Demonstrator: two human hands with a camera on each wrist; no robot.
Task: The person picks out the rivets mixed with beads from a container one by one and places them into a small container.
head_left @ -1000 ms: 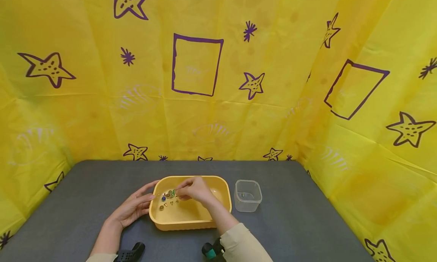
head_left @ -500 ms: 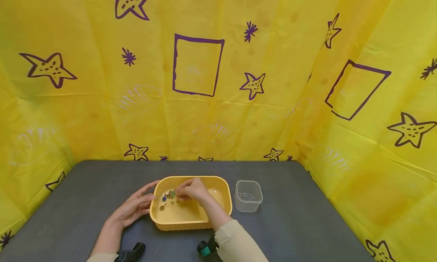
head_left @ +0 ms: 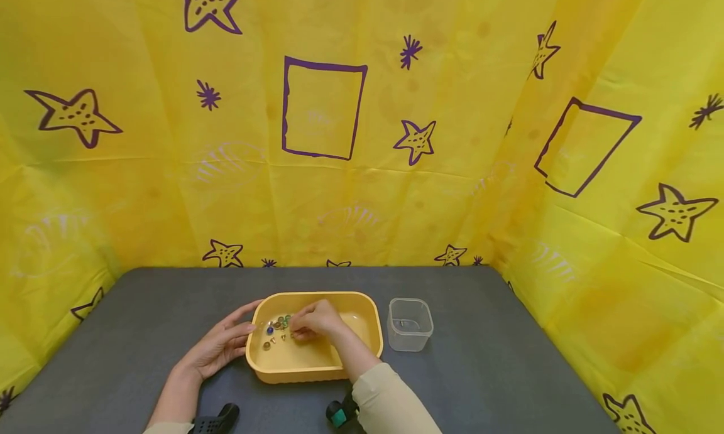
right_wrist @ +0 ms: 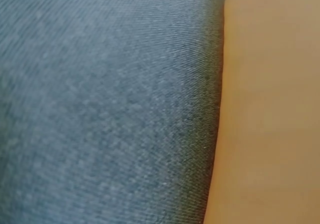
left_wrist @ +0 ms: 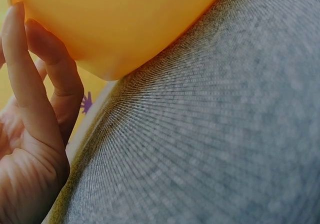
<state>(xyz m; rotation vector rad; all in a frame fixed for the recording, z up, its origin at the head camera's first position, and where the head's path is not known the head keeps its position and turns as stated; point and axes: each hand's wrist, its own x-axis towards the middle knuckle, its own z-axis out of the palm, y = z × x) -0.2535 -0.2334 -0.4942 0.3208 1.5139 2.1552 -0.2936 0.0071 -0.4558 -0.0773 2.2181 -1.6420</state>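
A yellow plastic tray [head_left: 317, 374] sits on the table with several small pieces in its left half. They include a blue bead [head_left: 269, 331], green glassy beads [head_left: 287, 319], brownish round beads [head_left: 267, 345] and tiny gold-coloured pointed pieces [head_left: 283, 337]. My left hand [head_left: 217, 346] rests against the tray's left end, thumb at the rim; in the left wrist view its fingertips touch the outer wall. Inside the tray, my right hand [head_left: 317, 321] has its fingers bent down together among the small pieces. Its fingertips are partly hidden, and I cannot tell whether they hold a piece.
Right of the tray stands a clear square container [head_left: 410, 333] with a tiny item [head_left: 402, 323] inside. The dark grey table [head_left: 498, 371] is bordered by yellow curtains [head_left: 339, 220]. In the right wrist view, the tray wall [right_wrist: 270, 109] rises beside the cloth.
My right hand has dipped a little lower and toward me inside the tray, and now covers most of a gold-coloured piece that showed below the fingers. My left hand stays at the tray's end.
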